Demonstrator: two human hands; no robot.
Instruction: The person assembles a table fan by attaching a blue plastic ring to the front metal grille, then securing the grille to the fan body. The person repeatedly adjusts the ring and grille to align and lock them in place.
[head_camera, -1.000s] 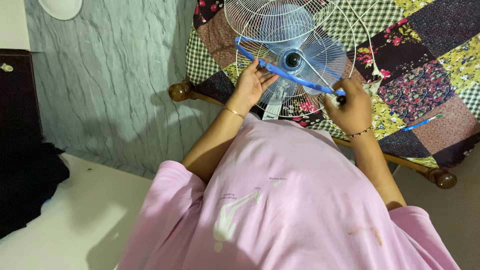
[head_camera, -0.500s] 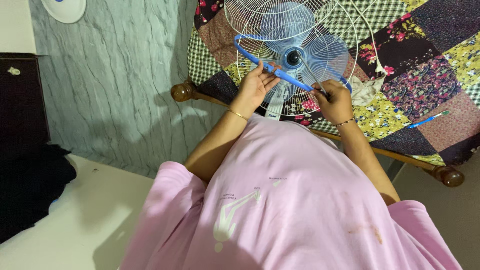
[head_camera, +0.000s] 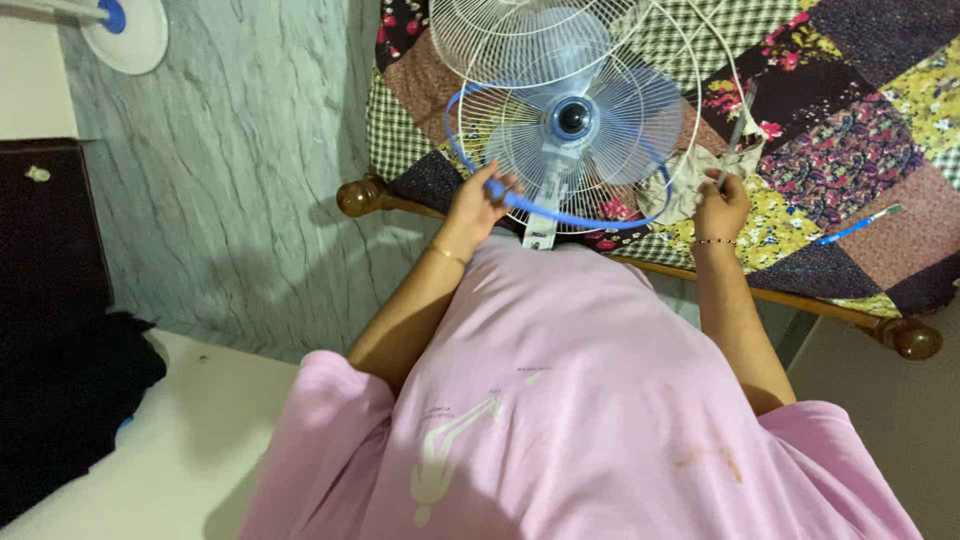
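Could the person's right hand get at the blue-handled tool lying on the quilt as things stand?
Probably yes: the right hand, though gripping a thin tool, is beside the blue-handled tool on the quilt, with nothing between them.

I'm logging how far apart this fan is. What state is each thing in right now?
Blue rim ring: loose around the grille edge, held by the left hand.
Wire grille: lying on the patchwork quilt, blades showing behind it.
Fan blades: blue, translucent, on the hub.
Thin tool: gripped in the right hand, tilted up.
Cloth: crumpled beside the right hand.
Blue brush: lying flat, untouched.
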